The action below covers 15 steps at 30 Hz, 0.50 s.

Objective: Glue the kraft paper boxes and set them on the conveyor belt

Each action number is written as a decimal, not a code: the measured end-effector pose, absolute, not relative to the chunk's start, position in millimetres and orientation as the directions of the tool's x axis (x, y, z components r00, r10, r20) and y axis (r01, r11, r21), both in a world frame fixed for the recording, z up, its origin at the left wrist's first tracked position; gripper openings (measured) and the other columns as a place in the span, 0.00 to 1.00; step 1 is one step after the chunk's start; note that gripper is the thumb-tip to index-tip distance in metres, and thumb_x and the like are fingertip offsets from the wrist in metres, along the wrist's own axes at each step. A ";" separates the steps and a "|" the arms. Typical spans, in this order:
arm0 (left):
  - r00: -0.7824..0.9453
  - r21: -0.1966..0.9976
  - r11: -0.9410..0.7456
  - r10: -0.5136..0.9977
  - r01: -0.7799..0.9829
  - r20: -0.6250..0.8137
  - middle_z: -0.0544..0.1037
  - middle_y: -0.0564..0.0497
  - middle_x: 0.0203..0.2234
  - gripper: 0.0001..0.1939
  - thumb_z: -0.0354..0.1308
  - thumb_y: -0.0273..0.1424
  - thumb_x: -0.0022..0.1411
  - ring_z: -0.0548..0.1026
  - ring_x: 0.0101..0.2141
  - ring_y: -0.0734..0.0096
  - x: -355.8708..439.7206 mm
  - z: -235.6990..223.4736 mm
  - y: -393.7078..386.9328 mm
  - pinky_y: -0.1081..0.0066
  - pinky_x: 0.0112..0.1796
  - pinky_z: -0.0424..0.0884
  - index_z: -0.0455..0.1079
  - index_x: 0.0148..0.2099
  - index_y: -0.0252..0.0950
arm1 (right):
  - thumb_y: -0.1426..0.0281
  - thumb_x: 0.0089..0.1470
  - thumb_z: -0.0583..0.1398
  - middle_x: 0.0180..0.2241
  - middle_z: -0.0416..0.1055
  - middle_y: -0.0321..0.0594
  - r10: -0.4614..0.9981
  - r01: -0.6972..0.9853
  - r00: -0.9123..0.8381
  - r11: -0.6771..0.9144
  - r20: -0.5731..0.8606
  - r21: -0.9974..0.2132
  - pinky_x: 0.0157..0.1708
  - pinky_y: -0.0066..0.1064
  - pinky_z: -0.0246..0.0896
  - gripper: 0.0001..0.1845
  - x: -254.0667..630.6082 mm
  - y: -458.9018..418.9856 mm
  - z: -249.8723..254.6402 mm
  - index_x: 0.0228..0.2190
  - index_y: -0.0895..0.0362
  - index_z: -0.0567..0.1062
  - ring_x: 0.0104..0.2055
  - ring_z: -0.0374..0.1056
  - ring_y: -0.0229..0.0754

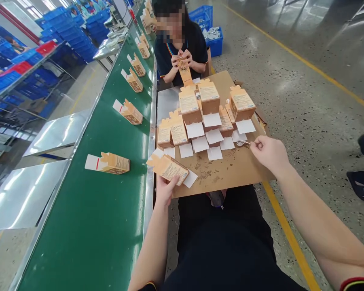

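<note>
My left hand (164, 190) grips a small orange and brown printed carton (171, 169) at the near left of the cardboard-covered table (224, 173). That carton lies tilted in the hand, its white flap toward the right. At the table's right side, my right hand (268, 152) is closed in a pinch on a thin white looped cord (242, 142). The cord's exact kind is too small to make out. Just beyond both hands stand several similar cartons (189, 106), some stacked on others, with white flaps sticking out toward me.
A green conveyor belt (109, 210) runs along the left, carrying a row of cartons (117, 163) with flaps out. Across the table a person (182, 52) holds another carton (185, 73). Blue crates (216, 42) stand on the floor behind. Metal shelves (21, 190) flank the belt.
</note>
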State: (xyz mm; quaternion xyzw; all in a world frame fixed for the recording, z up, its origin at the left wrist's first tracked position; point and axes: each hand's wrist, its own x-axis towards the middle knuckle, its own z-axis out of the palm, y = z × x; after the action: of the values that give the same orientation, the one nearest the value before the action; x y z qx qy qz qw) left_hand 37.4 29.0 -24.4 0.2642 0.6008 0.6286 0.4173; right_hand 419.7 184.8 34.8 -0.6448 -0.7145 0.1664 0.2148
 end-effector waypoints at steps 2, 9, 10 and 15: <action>-0.510 0.985 0.095 0.845 -0.147 -0.158 0.84 0.37 0.58 0.47 0.87 0.46 0.44 0.82 0.61 0.42 40.0 -21.0 33.9 0.47 0.64 0.77 0.74 0.63 0.40 | 0.62 0.66 0.60 0.19 0.65 0.35 0.983 0.764 -0.133 0.181 0.123 -0.619 0.26 0.33 0.51 0.16 403.4 153.1 27.5 0.26 0.51 0.69 0.22 0.59 0.41; -0.487 0.993 0.115 0.869 0.019 -0.092 0.85 0.38 0.54 0.42 0.85 0.45 0.47 0.85 0.57 0.44 45.2 -12.5 35.1 0.48 0.59 0.80 0.74 0.59 0.40 | 0.71 0.66 0.56 0.22 0.67 0.33 0.865 0.517 -0.475 0.425 0.165 -0.743 0.28 0.29 0.52 0.14 287.5 59.1 -24.4 0.26 0.52 0.66 0.23 0.60 0.36; -0.495 0.994 0.106 0.866 0.038 -0.074 0.85 0.38 0.55 0.42 0.85 0.45 0.46 0.85 0.57 0.44 45.9 -13.9 35.3 0.48 0.59 0.80 0.74 0.59 0.40 | 0.72 0.65 0.57 0.22 0.67 0.33 0.855 0.521 -0.493 0.441 0.165 -0.730 0.28 0.29 0.51 0.14 277.0 54.4 -29.5 0.26 0.52 0.65 0.23 0.60 0.36; -0.545 0.993 0.090 0.838 0.074 -0.035 0.85 0.37 0.54 0.44 0.85 0.46 0.44 0.85 0.54 0.43 48.6 -23.5 36.1 0.47 0.57 0.81 0.73 0.59 0.40 | 0.72 0.66 0.57 0.23 0.67 0.33 0.838 0.560 -0.530 0.462 0.131 -0.688 0.27 0.30 0.47 0.15 266.7 55.8 -40.0 0.26 0.52 0.62 0.24 0.59 0.37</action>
State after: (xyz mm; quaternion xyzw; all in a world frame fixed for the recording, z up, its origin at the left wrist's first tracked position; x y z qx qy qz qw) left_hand 48.6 36.1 -23.5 0.3448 0.6607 0.5798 0.3294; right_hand 266.7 55.8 -40.0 -0.4248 -0.8226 0.2974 0.2333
